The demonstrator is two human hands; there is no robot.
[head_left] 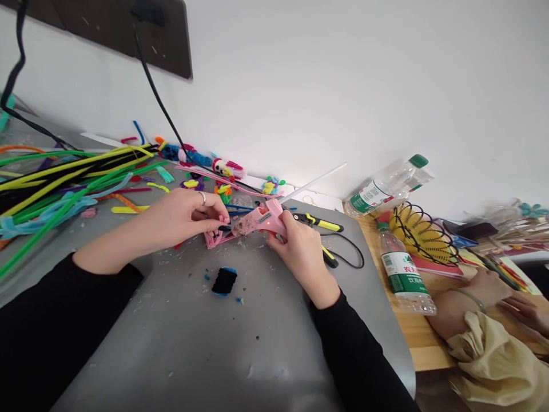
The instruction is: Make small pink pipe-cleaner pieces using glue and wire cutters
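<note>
My right hand (300,252) grips a pink hot glue gun (257,222), its nozzle pointing left and a long clear glue stick (315,182) sticking out of its back. My left hand (184,214), with a ring on one finger, pinches a small black piece (224,228) just at the nozzle. Whether the two touch I cannot tell. Below the fingers lies a bent pink strip (211,239), partly hidden. Nearer to me, a small black fuzzy block with blue edges (225,281) rests on the grey mat (206,355).
Bundled pipe cleaners (77,183) spread on the left. Several fuzzy figures (193,155) line the wall. Yellow-and-black pliers (319,222) lie right of the glue gun. Water bottles (405,272) and a yellow basket (418,234) stand beside another person's arm (458,309). A black cable (158,97) hangs down.
</note>
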